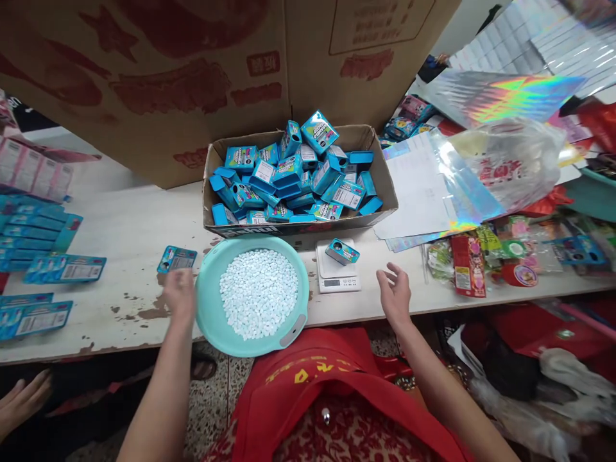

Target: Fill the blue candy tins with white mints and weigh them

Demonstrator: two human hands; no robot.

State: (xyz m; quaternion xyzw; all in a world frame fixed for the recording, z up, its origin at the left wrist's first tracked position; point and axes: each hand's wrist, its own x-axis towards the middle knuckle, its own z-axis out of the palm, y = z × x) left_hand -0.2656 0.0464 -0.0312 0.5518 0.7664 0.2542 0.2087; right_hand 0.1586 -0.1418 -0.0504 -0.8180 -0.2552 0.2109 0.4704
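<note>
Small blue box (341,251) sitting on a white scale (338,274), just ahead and to the left of the right hand (395,296), not touching it. Resting underneath: a worn white table (120,237) with chipped paint, crowded on the right with shiny foil sheets (505,96), a plastic bag (510,163) and wrappers. Standing beyond the hands: a cardboard tray (380,170) heaped with more blue boxes, big cartons (158,77) rising behind it. Lying far to the left: flat blue packs (33,237) in rows. Reaching forward from the lap, both forearms bare. Hovering palm-in over the table edge, right hand loosely open, fingers spread, holding nothing. Pressing on the rim of a teal bowl (210,308) of white tablets (258,292), left hand (179,294) curled; cannot tell how tightly gripping. Lying just ahead of the left hand: one flat blue pack (176,258).
</note>
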